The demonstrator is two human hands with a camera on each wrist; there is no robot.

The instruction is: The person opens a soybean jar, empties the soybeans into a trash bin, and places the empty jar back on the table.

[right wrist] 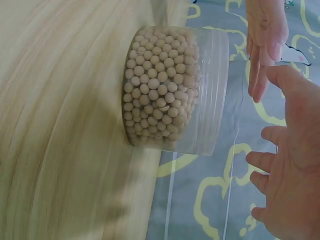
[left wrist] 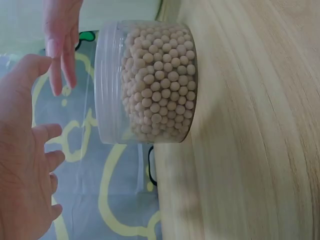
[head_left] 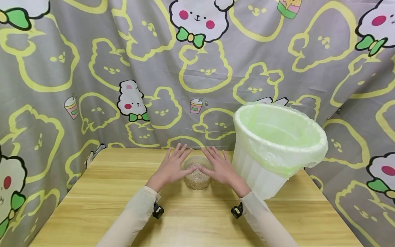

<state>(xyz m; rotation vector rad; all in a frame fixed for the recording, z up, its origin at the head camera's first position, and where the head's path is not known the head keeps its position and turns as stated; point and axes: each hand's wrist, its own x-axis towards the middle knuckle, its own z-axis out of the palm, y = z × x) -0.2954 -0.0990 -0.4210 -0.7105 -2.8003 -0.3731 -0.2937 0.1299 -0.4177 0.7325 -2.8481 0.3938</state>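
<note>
A round clear plastic jar [head_left: 197, 183] filled with small beige balls [left wrist: 162, 85] stands upright on the wooden table. Its ribbed translucent rim [right wrist: 215, 92] faces up. Above and to the left of the jar, my left hand [head_left: 173, 167] is spread with straight fingers. My right hand [head_left: 223, 168] mirrors it on the other side, fingers likewise spread. Both thumbs point inward over the jar, tips close together. In the wrist views both hands hover beyond the rim, apart from the jar, and hold nothing.
To the right stands a tall white bin [head_left: 259, 175] with a pale green plastic liner [head_left: 280, 151] folded over its rim. A grey curtain [head_left: 166, 75] with cartoon prints hangs behind the table [head_left: 191, 219]. Each wrist wears a small black camera [head_left: 158, 210].
</note>
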